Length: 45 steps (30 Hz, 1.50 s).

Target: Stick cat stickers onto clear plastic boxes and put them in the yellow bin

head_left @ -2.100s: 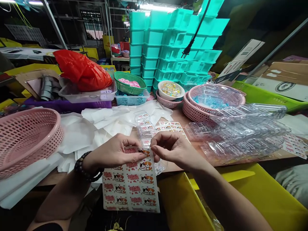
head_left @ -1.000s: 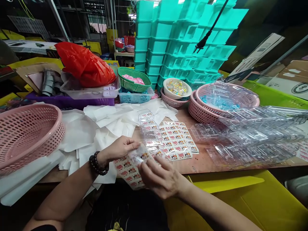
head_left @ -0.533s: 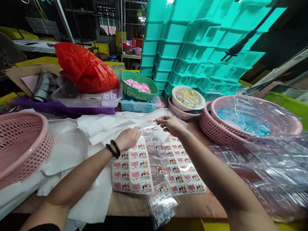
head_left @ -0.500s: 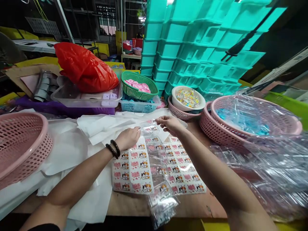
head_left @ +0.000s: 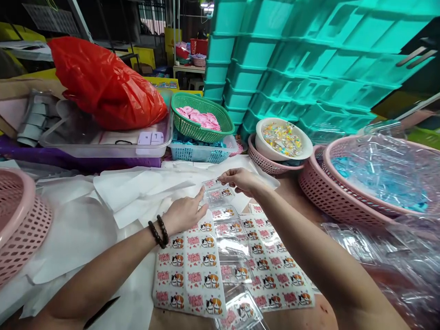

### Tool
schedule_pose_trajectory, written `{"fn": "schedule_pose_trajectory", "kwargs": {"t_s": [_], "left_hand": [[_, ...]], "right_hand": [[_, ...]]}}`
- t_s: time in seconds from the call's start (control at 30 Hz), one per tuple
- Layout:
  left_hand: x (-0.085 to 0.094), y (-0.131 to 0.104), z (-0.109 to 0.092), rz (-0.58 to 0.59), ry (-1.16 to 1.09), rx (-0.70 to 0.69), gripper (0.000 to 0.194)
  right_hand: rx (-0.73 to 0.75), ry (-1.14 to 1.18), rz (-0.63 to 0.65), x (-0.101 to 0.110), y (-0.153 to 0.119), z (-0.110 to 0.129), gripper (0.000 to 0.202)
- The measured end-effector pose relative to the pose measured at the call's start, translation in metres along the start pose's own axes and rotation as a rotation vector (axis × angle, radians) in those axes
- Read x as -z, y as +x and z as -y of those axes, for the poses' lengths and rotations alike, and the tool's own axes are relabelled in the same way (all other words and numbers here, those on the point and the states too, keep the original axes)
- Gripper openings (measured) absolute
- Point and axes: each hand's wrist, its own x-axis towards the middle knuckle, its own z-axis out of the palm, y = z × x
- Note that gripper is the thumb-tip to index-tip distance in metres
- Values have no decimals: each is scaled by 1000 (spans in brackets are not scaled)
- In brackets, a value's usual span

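Observation:
My right hand (head_left: 240, 180) pinches the right end of a printed sticker (head_left: 210, 183) at the far end of a row of clear plastic cases. Beside its left edge, my left hand (head_left: 185, 211) has the index finger stretched out and the thumb apart; a dark beaded bracelet circles that wrist. Just nearer is a clear plastic case (head_left: 220, 194) bearing a cat-and-dog sticker. More stickered cases run toward me between a left sticker sheet (head_left: 189, 270) and a right sticker sheet (head_left: 275, 261), both showing rows of cats and dogs with pink lettering.
White backing paper (head_left: 134, 188) covers the table's left side, near a pink basket (head_left: 37, 229). Clear plastic cases (head_left: 357, 243) and a pink basket (head_left: 312, 192) lie right. Behind are a white bowl (head_left: 305, 146), a green basket (head_left: 202, 134), a red bag (head_left: 110, 87) and stacked teal bins (head_left: 247, 73).
The view has shifted closer to the table. My left index finger has stretched out and the thumb has spread from its earlier pinch. My right hand stays pinched at the far sticker.

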Motion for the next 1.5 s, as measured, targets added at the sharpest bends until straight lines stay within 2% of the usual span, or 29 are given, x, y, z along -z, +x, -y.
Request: {"fn": "schedule_pose_trajectory", "kwargs": {"t_s": [0.37, 0.63, 0.7, 0.73, 0.83, 0.87, 0.93, 0.97, 1.03, 1.13, 1.2, 1.27, 1.4, 1.5], "left_hand": [[-4, 2, -1, -21, 80, 24, 70], [0, 3, -2, 7, 80, 13, 62], [2, 4, -3, 5, 81, 23, 60], [3, 5, -4, 4, 77, 23, 60], [5, 6, -2, 9, 13, 2, 60], [6, 4, 0, 6, -28, -13, 61], [10, -4, 4, -19, -137, -49, 63], [13, -11, 7, -29, -207, -66, 64], [19, -29, 11, 10, -385, -87, 67], [23, -58, 12, 251, -664, -103, 74], [19, -71, 8, 391, -734, -97, 80], [10, -79, 2, 428, -703, -66, 86], [-10, -84, -10, 364, -625, -22, 95], [-20, -86, -10, 338, -649, -11, 96]], "right_hand": [[34, -132, -66, -8, 3, 1, 26], [172, -447, -191, -18, 3, -3, 18], [215, -541, -245, -23, -2, -1, 13], [231, -581, -269, -24, -5, 1, 18], [264, -660, -344, -19, -22, 2, 50], [266, -676, -378, -13, -29, 0, 55], [230, -688, -413, 2, -47, -10, 45], [185, -670, -388, 10, -58, -19, 38], [55, -559, -257, 24, -82, -39, 44], [-99, -313, -10, 26, -115, -70, 64], [-132, -206, 77, 16, -132, -84, 70], [-144, -157, 101, 2, -142, -92, 71], [-156, -20, 79, -20, -149, -95, 56], [-117, 94, -17, -28, -148, -92, 46]]}}
